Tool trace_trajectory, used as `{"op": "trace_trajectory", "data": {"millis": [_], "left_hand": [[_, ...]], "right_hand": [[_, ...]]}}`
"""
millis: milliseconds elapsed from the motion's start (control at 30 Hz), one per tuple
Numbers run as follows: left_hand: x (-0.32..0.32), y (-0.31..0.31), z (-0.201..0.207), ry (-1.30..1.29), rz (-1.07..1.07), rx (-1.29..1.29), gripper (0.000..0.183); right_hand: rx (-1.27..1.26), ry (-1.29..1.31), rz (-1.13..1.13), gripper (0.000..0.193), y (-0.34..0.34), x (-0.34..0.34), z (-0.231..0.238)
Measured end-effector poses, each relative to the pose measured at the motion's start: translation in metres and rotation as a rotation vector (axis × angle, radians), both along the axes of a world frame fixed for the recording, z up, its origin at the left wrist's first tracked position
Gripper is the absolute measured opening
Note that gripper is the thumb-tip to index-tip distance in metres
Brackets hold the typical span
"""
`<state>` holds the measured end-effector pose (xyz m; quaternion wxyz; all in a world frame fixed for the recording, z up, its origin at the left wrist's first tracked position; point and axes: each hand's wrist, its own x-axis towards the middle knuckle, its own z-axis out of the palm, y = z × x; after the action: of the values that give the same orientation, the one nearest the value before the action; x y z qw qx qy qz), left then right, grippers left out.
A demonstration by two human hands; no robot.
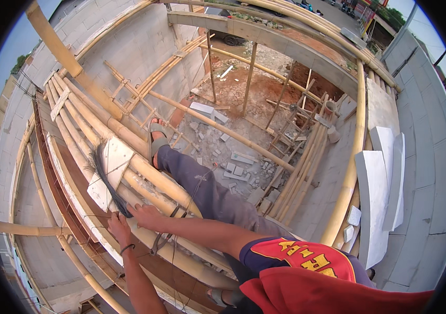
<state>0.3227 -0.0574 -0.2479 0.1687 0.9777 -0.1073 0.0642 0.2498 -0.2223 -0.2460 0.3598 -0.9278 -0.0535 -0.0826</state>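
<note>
A bundle of thin dark binding wire lies across a pale board piece on a row of bamboo poles. At the bundle's near end, my right hand has its fingers closed on the wires. Just below and to the left, my left hand, with a dark band at the wrist, is pinched at the same end; thin strands run by its fingertips. The exact grip of both hands is partly hidden. A dark looped strap or tool rests on the bamboo near my right forearm.
My sandalled foot stands on the bamboo, high above a rubble-strewn floor. Long bamboo rails frame the opening. White block pieces lean at the right beside a block wall. A slanted post rises at the upper left.
</note>
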Motion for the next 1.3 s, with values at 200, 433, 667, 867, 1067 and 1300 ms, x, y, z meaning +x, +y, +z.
{"op": "trace_trajectory", "data": {"millis": [200, 433, 667, 867, 1067, 1300], "left_hand": [[-0.007, -0.007, 0.008, 0.009, -0.049, -0.006, 0.021], [-0.073, -0.026, 0.067, 0.064, -0.047, 0.086, 0.020], [-0.203, -0.011, 0.237, 0.137, -0.252, 0.018, 0.012], [-0.275, 0.016, 0.378, -0.097, -0.004, 0.220, 0.020], [-0.285, 0.004, 0.370, -0.266, 0.118, -0.151, 0.011], [-0.285, -0.011, 0.370, -0.493, -0.277, -0.124, 0.009]], "right_hand": [[-0.033, -0.032, 0.014, 0.033, 0.013, 0.023, -0.013], [0.025, -0.084, 0.025, 0.031, 0.024, 0.033, -0.021], [-0.053, -0.063, -0.036, 0.033, 0.024, 0.039, -0.024], [0.031, 0.052, -0.065, 0.034, 0.025, 0.024, -0.003], [0.503, 0.170, -0.169, 0.035, -0.033, -0.028, 0.050], [0.786, -0.304, -0.273, 0.023, -0.090, -0.125, 0.185]]}}
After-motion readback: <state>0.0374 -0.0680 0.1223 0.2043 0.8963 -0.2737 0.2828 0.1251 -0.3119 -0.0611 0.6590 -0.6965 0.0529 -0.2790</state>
